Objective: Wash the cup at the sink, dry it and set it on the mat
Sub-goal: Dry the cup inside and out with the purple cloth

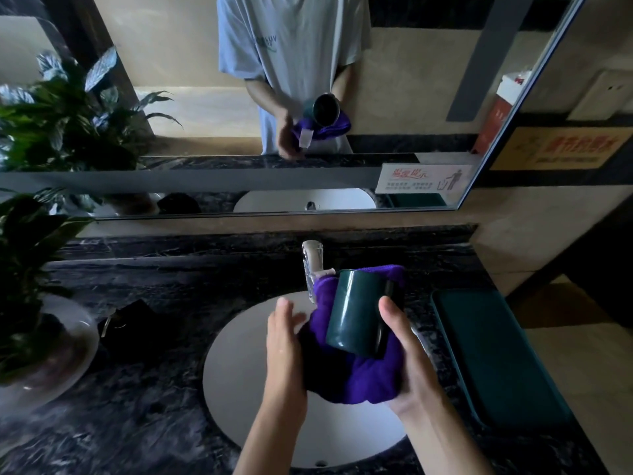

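Note:
A dark green cup (358,311) lies tilted, its mouth pointing away from me, on a purple cloth (363,378) over the white sink (239,354). My right hand (407,365) cradles the cloth from below, with its thumb pressed on the cup's side near the black handle. My left hand (284,347) rests against the cloth's left side, its fingers slightly apart. The dark green mat (496,354) lies on the counter to the right of the sink.
A chrome tap (313,265) stands behind the sink, just left of the cup. A potted plant in a glass bowl (44,351) sits at the left. A small dark object (126,318) lies between plant and sink. The mirror (308,97) reflects a person holding the cup.

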Tool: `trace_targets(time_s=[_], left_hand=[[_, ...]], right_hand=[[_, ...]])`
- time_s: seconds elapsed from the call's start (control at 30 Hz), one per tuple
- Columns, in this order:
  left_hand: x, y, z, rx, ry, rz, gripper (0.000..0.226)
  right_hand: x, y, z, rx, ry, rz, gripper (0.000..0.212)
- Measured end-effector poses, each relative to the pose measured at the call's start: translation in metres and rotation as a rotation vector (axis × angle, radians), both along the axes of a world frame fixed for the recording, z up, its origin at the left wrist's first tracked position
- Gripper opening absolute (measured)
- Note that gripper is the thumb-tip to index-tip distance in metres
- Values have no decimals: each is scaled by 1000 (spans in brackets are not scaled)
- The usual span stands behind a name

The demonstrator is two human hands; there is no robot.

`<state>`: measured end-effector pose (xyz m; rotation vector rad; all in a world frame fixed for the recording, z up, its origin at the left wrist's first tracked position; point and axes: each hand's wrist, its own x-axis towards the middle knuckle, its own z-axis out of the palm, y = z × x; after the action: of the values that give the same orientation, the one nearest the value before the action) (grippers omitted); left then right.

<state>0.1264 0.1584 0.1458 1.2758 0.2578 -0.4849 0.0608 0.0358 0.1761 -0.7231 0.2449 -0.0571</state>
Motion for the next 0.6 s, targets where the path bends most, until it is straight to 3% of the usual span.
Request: trace_targets(time_s=[0.1, 0.2, 0.27, 0.43, 0.5, 0.6], left_hand=[[1, 5, -4, -162, 279, -72, 85], [-3, 8, 2, -366, 328, -270, 96], [-1, 9, 4, -295, 192, -352, 91], [-2, 7, 11, -46, -251, -405, 49], [-3, 5, 13, -21, -342, -356, 29], [-7, 0, 20, 0, -483, -315, 29]], right_hand=[[0, 1, -1, 77, -14, 26, 55], [0, 1, -3, 86, 26, 42, 76], [0, -1, -7, 20, 45, 66, 80], [7, -14, -2, -474, 129, -46, 37], [8, -16, 1, -588, 129, -80, 41], [4, -16, 6, -839, 61, -54, 62]])
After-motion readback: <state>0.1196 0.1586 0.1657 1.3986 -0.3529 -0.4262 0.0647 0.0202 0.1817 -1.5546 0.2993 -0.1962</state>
